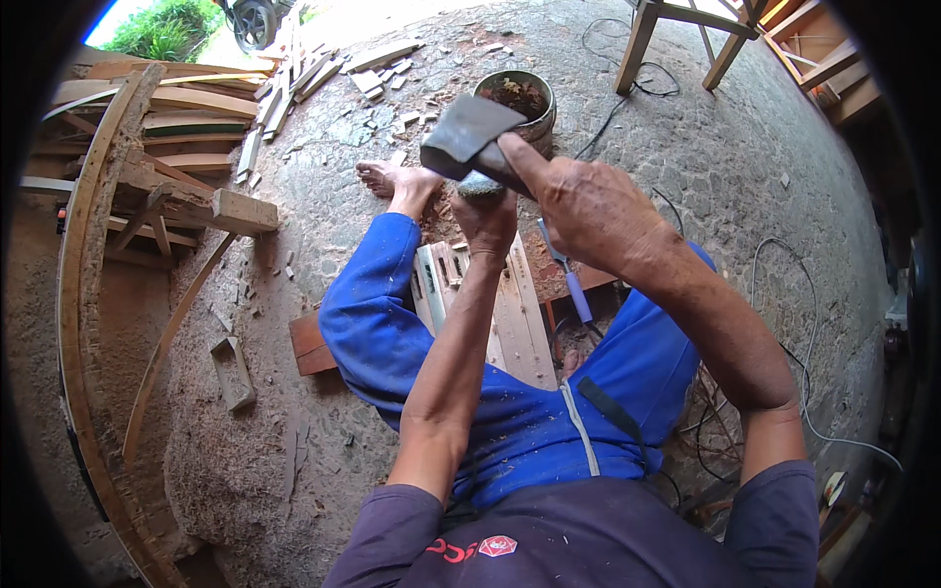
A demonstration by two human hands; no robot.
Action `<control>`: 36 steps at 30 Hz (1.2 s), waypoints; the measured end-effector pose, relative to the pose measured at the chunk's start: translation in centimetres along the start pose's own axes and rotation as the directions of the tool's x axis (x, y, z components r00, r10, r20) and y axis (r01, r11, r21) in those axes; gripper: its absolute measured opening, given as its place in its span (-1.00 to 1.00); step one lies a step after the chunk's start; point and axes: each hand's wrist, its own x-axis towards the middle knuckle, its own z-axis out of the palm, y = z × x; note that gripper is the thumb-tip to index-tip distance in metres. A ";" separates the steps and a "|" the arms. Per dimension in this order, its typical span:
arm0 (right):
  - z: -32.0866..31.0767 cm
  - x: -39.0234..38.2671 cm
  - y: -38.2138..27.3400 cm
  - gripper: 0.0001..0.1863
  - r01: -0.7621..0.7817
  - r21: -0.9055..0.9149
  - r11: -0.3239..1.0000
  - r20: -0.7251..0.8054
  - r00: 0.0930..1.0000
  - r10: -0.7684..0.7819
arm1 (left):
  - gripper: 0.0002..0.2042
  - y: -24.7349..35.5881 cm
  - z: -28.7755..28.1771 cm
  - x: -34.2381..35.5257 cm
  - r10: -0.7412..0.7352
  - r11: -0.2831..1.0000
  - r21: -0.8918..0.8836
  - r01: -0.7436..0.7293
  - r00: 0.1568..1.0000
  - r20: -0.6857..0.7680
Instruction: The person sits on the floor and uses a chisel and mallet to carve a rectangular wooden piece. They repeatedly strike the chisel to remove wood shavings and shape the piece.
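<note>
- Right hand [600,211]: closed around the axe [475,132], which partly screens the bucket [539,110].
- Left hand [485,223]: gripping a round-topped tool [481,185], possibly a chisel.
- Slotted boards [521,333]: between the legs, partly hidden by the left forearm [453,353].
- Shirt [608,534]: red emblem [497,546], partial lettering.

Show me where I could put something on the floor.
Rough grey floor looks mostly bare between the brown wooden stand and the looped pale cable. Crowded: pale wood scraps left of the round grey bucket, and slotted pale wooden boards between the blue-trousered legs.
</note>
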 end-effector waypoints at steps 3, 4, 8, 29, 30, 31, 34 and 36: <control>2.8 -1.8 2.3 -0.27 0.049 0.102 0.994 0.200 0.977 -0.069 | -0.73 1.2 -0.8 -4.6 0.242 0.964 0.133 -0.232 0.968 -0.061; 3.1 -2.4 2.5 -0.27 0.067 0.181 0.981 0.136 0.986 -0.092 | -0.76 0.9 -0.8 -4.6 0.313 0.944 0.137 -0.301 0.947 -0.071; 2.3 -0.4 1.8 -0.35 0.177 0.349 0.920 -0.138 0.981 -0.137 | -0.86 -2.8 -1.3 3.6 0.128 0.929 0.332 -0.164 0.984 0.126; 15.3 -5.9 4.7 -0.29 -0.335 0.937 0.103 0.281 0.894 0.349 | -0.81 -18.0 -1.5 13.5 -0.332 0.873 0.389 0.295 0.943 0.030; 15.8 -6.3 4.6 -0.29 -0.381 0.924 -0.015 0.363 0.868 0.339 | -0.80 -18.6 -1.7 13.8 -0.392 0.852 0.389 0.350 0.919 0.033; 16.2 -6.8 5.1 -0.31 -0.395 0.918 -0.045 0.379 0.835 0.398 | -0.78 -17.1 0.9 13.1 -0.585 0.783 0.282 0.554 0.810 0.035; 16.5 -6.8 5.5 -0.33 -0.404 0.915 -0.001 0.373 0.845 0.382 | -0.69 -16.3 -1.0 13.3 -0.867 0.491 0.196 0.849 0.454 0.205; 16.7 -6.6 5.9 -0.33 -0.432 0.901 0.043 0.378 0.830 0.409 | -0.70 -12.1 -1.2 13.2 -0.791 0.543 0.250 0.802 0.388 0.473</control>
